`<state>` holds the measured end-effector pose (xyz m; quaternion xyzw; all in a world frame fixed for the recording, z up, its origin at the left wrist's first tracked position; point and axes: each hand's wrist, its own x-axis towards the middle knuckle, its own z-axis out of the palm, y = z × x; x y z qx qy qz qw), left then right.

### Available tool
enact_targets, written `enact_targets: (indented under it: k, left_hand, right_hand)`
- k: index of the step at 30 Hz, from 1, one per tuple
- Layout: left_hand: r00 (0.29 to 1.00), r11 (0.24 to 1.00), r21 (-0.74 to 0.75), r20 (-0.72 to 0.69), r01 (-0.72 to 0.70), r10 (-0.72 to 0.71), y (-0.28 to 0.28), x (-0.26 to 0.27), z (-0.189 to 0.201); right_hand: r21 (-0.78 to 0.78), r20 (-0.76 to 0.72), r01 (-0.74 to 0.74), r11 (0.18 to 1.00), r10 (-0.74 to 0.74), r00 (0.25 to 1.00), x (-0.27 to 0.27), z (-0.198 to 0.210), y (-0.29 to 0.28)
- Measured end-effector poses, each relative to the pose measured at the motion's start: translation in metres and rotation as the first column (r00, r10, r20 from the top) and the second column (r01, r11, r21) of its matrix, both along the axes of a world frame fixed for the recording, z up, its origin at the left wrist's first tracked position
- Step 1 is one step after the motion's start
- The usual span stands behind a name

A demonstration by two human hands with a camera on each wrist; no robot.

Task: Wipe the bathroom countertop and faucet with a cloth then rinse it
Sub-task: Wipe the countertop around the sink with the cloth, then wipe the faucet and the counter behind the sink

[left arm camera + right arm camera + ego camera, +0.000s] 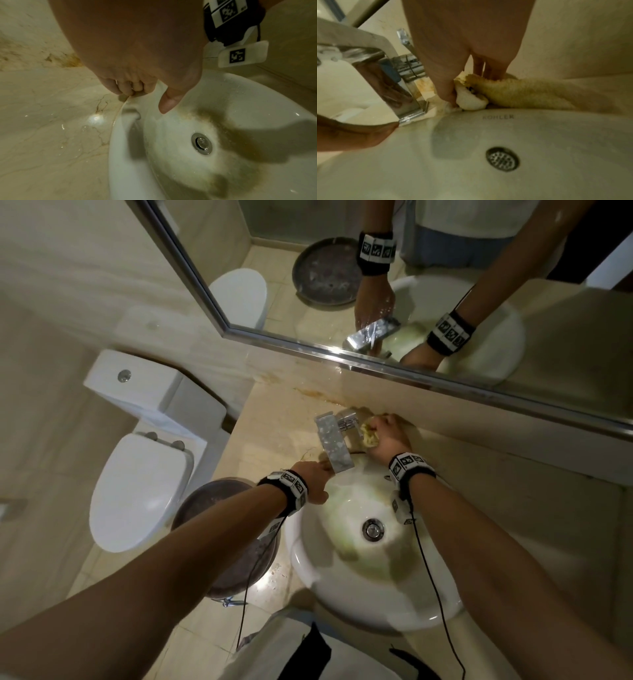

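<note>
- cloth (513, 90): yellow and white terry, bunched and crumpled, lying on the table (270, 422) in the narrow strip between the back wall and the basin's rear rim, just right of the faucet base; one white fold is pressed against the rim.
- faucet (333, 447): chrome, square-edged, with a flat rectangular spout reaching out over the basin and a small lever behind it; its surface is spotted with droplets and no water runs from it.
- table: beige marble with thin dark veins, brownish stains along the back edge and near the faucet, and wet patches glinting left of the basin.
</note>
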<state>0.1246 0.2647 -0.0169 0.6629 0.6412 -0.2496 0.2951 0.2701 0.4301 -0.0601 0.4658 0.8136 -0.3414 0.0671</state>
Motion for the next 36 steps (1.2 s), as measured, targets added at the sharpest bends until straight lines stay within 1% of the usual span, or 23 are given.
enact_targets:
  k: [2, 3, 5, 7, 9, 11, 13, 17, 19, 20, 21, 22, 23, 24, 25, 26, 27, 28, 29, 31, 33, 35, 36]
  left_hand:
    - [1.0, 1.0, 0.009, -0.005, -0.006, 0.006, -0.001, 0.0, 0.0]
    - [1.0, 1.0, 0.01, -0.002, -0.01, 0.01, -0.002, 0.0, -0.001]
    - [1.0, 1.0, 0.004, 0.011, -0.007, 0.007, -0.003, -0.001, -0.004]
    - [0.999, 1.0, -0.012, 0.031, -0.007, 0.007, -0.003, -0.004, -0.007]
    - [0.999, 0.999, -0.018, 0.028, -0.028, 0.028, -0.003, -0.004, -0.011]
    - [0.998, 0.998, 0.017, 0.015, -0.054, 0.053, -0.007, 0.002, -0.009]
    - [0.996, 0.992, 0.088, 0.029, -0.09, 0.088, -0.015, 0.014, -0.009]
    - [0.971, 0.962, 0.216, 0.204, -0.169, 0.125, -0.043, 0.053, -0.005]
    - [0.937, 0.952, 0.196, 0.308, -0.233, 0.166, -0.053, 0.073, -0.001]
    - [0.891, 0.941, 0.132, 0.386, -0.31, 0.24, -0.058, 0.083, 0.002]
    - [0.808, 0.911, 0.025, 0.473, -0.412, 0.352, -0.06, 0.092, 0.006]
    - [0.668, 0.839, -0.121, 0.551, -0.53, 0.501, -0.062, 0.101, 0.01]
    - [0.443, 0.708, -0.31, 0.605, -0.634, 0.662, -0.062, 0.107, 0.012]
    - [0.158, 0.523, -0.511, 0.595, -0.682, 0.788, -0.063, 0.113, 0.017]
    - [-0.11, 0.336, -0.684, 0.52, -0.647, 0.847, -0.064, 0.117, 0.023]
    - [-0.307, 0.2, -0.794, 0.435, -0.574, 0.847, -0.064, 0.118, 0.028]
    - [-0.426, 0.128, -0.846, 0.384, -0.517, 0.82, -0.065, 0.117, 0.033]
    - [-0.494, 0.1, -0.868, 0.367, -0.486, 0.788, -0.066, 0.116, 0.036]
    - [-0.545, 0.089, -0.88, 0.365, -0.466, 0.755, -0.066, 0.113, 0.037]
    - [-0.608, 0.071, -0.874, 0.39, -0.48, 0.691, -0.066, 0.106, 0.039]
    - [-0.631, 0.057, -0.856, 0.422, -0.513, 0.651, -0.065, 0.097, 0.044]
    - [-0.596, 0.079, -0.819, 0.475, -0.568, 0.647, -0.065, 0.087, 0.051]
    - [-0.562, 0.108, -0.797, 0.508, -0.594, 0.653, -0.065, 0.083, 0.053]
  right_hand:
    - [-0.038, -0.089, 0.174, 0.984, -0.177, 0.98, 0.006, 0.006, -0.008]
    - [-0.071, -0.153, 0.279, 0.958, -0.287, 0.946, 0.011, 0.009, -0.014]
    - [-0.163, -0.262, 0.467, 0.869, -0.495, 0.829, 0.02, 0.018, -0.027]
    - [-0.221, -0.334, 0.58, 0.784, -0.62, 0.71, 0.03, 0.028, -0.036]
    - [-0.256, -0.384, 0.613, 0.747, -0.661, 0.645, 0.041, 0.04, -0.041]
    - [-0.28, -0.425, 0.614, 0.738, -0.669, 0.61, 0.054, 0.056, -0.049]
    - [-0.293, -0.459, 0.612, 0.735, -0.67, 0.584, 0.069, 0.071, -0.056]
    - [-0.39, -0.455, 0.606, 0.694, -0.717, 0.528, 0.091, 0.091, -0.074]
    - [-0.422, -0.444, 0.609, 0.672, -0.739, 0.508, 0.099, 0.094, -0.085]
    - [-0.441, -0.437, 0.608, 0.66, -0.75, 0.497, 0.101, 0.094, -0.092]
    - [-0.463, -0.426, 0.603, 0.65, -0.76, 0.491, 0.103, 0.093, -0.099]
    - [-0.486, -0.414, 0.597, 0.638, -0.77, 0.486, 0.104, 0.091, -0.107]
    - [-0.502, -0.398, 0.593, 0.63, -0.777, 0.488, 0.104, 0.09, -0.114]
    - [-0.513, -0.389, 0.588, 0.625, -0.78, 0.49, 0.105, 0.087, -0.12]
    - [-0.522, -0.39, 0.585, 0.621, -0.784, 0.483, 0.105, 0.086, -0.129]
    - [-0.541, -0.392, 0.58, 0.608, -0.793, 0.466, 0.106, 0.084, -0.135]
    - [-0.57, -0.394, 0.571, 0.591, -0.807, 0.441, 0.106, 0.085, -0.143]
    - [-0.598, -0.395, 0.56, 0.573, -0.819, 0.416, 0.106, 0.085, -0.15]
    - [-0.616, -0.403, 0.543, 0.571, -0.82, 0.406, 0.106, 0.086, -0.156]
    - [-0.623, -0.415, 0.518, 0.586, -0.809, 0.416, 0.105, 0.088, -0.167]
    - [-0.617, -0.416, 0.499, 0.609, -0.79, 0.45, 0.102, 0.088, -0.175]
    - [-0.603, -0.398, 0.484, 0.634, -0.765, 0.507, 0.097, 0.088, -0.18]
    - [-0.593, -0.387, 0.478, 0.648, -0.75, 0.536, 0.094, 0.088, -0.182]
